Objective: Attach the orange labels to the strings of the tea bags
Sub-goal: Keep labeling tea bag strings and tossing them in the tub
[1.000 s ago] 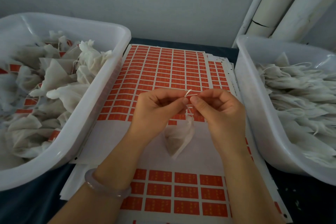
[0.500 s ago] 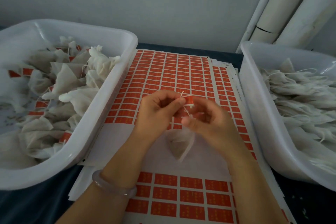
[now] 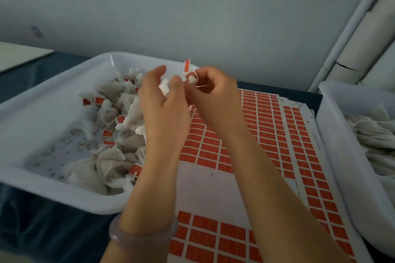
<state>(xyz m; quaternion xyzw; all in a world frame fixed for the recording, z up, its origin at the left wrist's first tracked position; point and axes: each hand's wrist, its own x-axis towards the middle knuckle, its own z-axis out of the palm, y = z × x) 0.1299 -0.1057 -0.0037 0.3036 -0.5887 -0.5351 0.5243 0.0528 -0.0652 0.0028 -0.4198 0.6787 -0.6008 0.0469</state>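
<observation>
Two hands up at upper centre of frame, above the far corner of the left tub (image 3: 42, 96). Left hand (image 3: 164, 100) with grip closed around the white tea bag (image 3: 165, 87); right hand (image 3: 211, 96) with grip pinched narrow on the orange label (image 3: 186, 66), upright above its fingertips, string (image 3: 202, 86) trailing beside. Below, at centre, label sheet (image 3: 267, 126) on the worktop (image 3: 53, 230).

place: small packing workshop | evidence: white tubs (image 3: 64, 190) of tea bags (image 3: 111, 162), orange label sheets (image 3: 277, 134), bare wall (image 3: 192, 6)
</observation>
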